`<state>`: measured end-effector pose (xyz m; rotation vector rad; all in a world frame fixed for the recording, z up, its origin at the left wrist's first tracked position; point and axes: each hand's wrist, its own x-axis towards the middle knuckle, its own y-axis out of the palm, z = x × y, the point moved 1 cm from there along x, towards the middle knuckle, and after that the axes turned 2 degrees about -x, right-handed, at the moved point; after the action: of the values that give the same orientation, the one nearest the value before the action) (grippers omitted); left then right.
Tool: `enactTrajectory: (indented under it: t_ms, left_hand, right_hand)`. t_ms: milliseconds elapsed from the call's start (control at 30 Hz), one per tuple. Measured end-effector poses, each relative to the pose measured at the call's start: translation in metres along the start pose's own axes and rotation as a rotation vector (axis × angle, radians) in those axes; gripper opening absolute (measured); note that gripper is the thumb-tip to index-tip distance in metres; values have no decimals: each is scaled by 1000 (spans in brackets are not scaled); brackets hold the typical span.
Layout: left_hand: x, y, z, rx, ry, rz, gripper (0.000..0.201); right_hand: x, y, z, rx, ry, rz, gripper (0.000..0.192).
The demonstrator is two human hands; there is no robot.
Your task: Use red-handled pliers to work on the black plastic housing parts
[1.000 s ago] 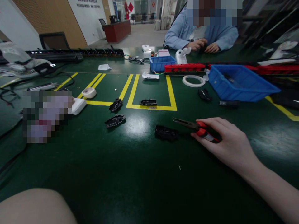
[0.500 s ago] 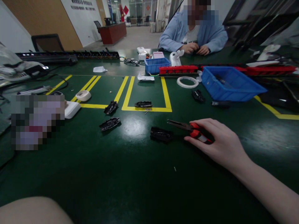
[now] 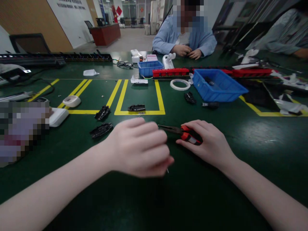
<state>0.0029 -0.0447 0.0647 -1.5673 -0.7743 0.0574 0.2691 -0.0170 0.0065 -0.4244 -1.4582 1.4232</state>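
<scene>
Pliers gripped at the red handles by right hand, lying on the green counter.
Left hand curls loosely closed beside their tips, seemingly pinching a small pin; next, likely a careful meeting of pin and tips.

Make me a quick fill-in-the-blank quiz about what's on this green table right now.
1. The right hand rests on pliers whose handles are ____ and black.
2. The floor-style lines marked on the table are ____.
3. The roll of tape lies just left of the large ____ bin.

Missing words: red; yellow; blue
</scene>
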Motion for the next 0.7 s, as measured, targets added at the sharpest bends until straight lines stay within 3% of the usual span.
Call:
enactTrajectory:
  t_ms: [67,133,233,300,533,700]
  left_hand:
    - [15,17,25,116,-79,1,31]
    - [21,35,43,94,-173,54,38]
    - [17,56,52,-8,-213,126,66]
    - [14,62,51,-30,-185,172,71]
    - [16,61,57,-150,-166,185,35]
    - [16,60,57,-219,-196,184,30]
  right_hand:
    - [0,-1,0,3,12,5,36]
    - [1,-1,0,3,21,6,36]
    - [0,0,0,-6,27,-3,35]
    - [0,1,-1,-1,18,1,34]
    - [1,2,-2,37,-56,45,35]
    - [1,2,-2,44,-65,51,36]
